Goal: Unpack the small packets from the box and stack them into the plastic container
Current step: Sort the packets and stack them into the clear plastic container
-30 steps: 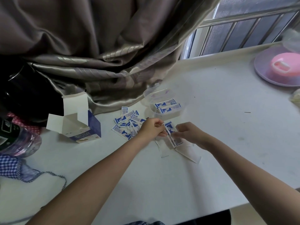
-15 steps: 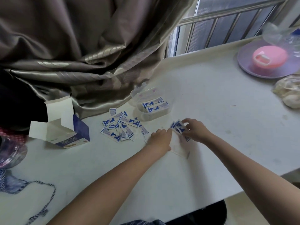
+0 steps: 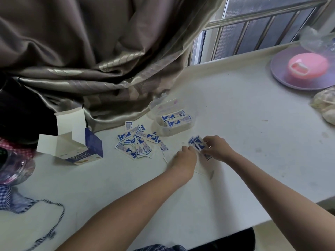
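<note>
Several small blue-and-white packets (image 3: 137,144) lie in a loose pile on the white table. An open blue-and-white box (image 3: 76,142) lies on its side to the left of the pile. A clear plastic container (image 3: 157,107) stands behind the pile with two packets (image 3: 176,119) inside. My right hand (image 3: 216,148) pinches a small bunch of packets (image 3: 196,142) in front of the container. My left hand (image 3: 186,159) rests with curled fingers on the table, touching the bunch's lower left edge. White paper (image 3: 201,168) lies partly hidden under both hands.
A brown curtain (image 3: 108,51) drapes onto the table behind the box and container. A purple plate (image 3: 282,77) with a pink lid stands at the far right, a bag (image 3: 326,105) beside it. Checked cloth with a cord (image 3: 45,214) lies at the left. The table edge (image 3: 272,219) runs lower right.
Both hands have shifted right, away from the pile. My right hand has gathered the packets into a bunch, and my left hand has come down onto the table beside it.
</note>
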Motion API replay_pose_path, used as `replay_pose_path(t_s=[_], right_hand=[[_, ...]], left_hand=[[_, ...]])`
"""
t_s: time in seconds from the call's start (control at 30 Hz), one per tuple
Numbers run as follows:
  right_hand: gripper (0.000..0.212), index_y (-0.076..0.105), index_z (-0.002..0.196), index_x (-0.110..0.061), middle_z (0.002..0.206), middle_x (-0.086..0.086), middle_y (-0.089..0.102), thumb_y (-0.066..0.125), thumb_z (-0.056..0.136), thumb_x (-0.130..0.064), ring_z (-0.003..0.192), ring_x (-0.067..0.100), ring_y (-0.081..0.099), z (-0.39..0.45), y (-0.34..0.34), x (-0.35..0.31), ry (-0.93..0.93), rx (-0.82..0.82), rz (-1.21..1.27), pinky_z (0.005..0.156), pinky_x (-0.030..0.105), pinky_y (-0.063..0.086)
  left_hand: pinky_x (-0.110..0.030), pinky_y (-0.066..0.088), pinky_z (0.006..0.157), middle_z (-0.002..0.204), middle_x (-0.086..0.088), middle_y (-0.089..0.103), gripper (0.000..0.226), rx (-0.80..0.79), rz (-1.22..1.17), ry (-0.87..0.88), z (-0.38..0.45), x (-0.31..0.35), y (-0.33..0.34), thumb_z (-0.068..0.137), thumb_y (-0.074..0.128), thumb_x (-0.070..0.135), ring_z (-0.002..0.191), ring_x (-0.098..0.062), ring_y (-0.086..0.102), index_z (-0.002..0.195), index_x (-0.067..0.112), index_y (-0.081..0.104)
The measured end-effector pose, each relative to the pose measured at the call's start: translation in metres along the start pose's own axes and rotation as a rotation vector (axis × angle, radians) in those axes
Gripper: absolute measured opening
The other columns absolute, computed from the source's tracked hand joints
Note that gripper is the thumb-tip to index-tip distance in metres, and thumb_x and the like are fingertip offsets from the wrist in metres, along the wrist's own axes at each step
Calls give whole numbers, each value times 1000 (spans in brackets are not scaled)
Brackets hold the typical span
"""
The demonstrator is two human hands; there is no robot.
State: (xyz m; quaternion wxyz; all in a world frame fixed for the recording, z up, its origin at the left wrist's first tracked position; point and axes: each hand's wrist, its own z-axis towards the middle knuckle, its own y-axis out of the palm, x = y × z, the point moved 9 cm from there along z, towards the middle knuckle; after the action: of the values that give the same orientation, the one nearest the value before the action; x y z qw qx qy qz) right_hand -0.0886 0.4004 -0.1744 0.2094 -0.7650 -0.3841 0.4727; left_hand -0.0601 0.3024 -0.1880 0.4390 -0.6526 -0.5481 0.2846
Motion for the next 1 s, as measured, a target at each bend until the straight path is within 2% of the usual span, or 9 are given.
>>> replay_pose_path(t_s=[0.13,0.23,0.33,0.43,0.6,0.73,0.8,0.9,1.0], right_hand=[[22,66,100,-6,91,14,66,59,79,-4,78,22,52,1,-1,-4,4,-9,40,53,16,35],[14,64,91,-6,83,10,62,56,80,-4,75,24,54,1,-9,-4,29,24,198,56,23,38],[12,60,92,-6,87,10,61,52,84,-3,72,20,54,2,-5,-5,66,-38,364,58,24,42],[21,60,108,-5,97,10,62,45,94,-8,77,20,56,3,18,-16,74,-193,553,67,28,46],[20,60,104,-8,96,9,63,42,98,-13,76,17,59,0,37,-46,7,-340,738,69,24,50],[20,54,71,-8,80,11,59,54,91,-3,69,18,55,4,35,-58,56,-297,905,68,25,47],[21,54,69,-5,78,13,61,55,88,2,70,20,59,2,43,-64,95,-336,953,68,26,50],[18,57,72,-3,79,14,65,53,88,5,71,20,63,-6,63,-77,128,-414,1025,62,23,55],[22,52,68,-7,76,12,60,56,87,3,68,19,57,-7,71,-81,135,-319,1031,62,24,50]], left_hand=[[-37,45,87,120,-19,56,26,-55,-121,28,-6,-7,-2,91,49,4,111,-36,55,117,2,48],[-33,42,74,97,-12,56,6,67,-272,112,-13,-20,-23,90,51,14,94,-28,53,91,9,53],[-31,35,66,80,-2,42,23,161,-309,143,-18,-47,-41,91,51,21,79,-20,41,73,15,36],[-30,29,59,62,2,38,38,196,-315,80,-21,-76,-49,89,54,23,67,-22,41,62,21,27],[-24,31,57,72,3,53,32,137,-531,21,-28,-103,-40,79,61,13,72,-16,47,61,24,38],[-22,28,54,72,5,52,19,303,-596,-88,-37,-127,-48,80,64,12,70,-14,46,77,17,46],[-19,29,50,66,7,48,19,400,-632,-156,-42,-135,-54,81,63,11,67,-16,45,80,16,45],[-22,25,54,74,2,51,20,426,-566,-136,-44,-125,-60,83,61,12,72,-21,47,83,16,42],[-28,32,63,93,-5,59,20,409,-411,-49,-46,-109,-62,87,57,18,83,-27,56,90,17,37]])
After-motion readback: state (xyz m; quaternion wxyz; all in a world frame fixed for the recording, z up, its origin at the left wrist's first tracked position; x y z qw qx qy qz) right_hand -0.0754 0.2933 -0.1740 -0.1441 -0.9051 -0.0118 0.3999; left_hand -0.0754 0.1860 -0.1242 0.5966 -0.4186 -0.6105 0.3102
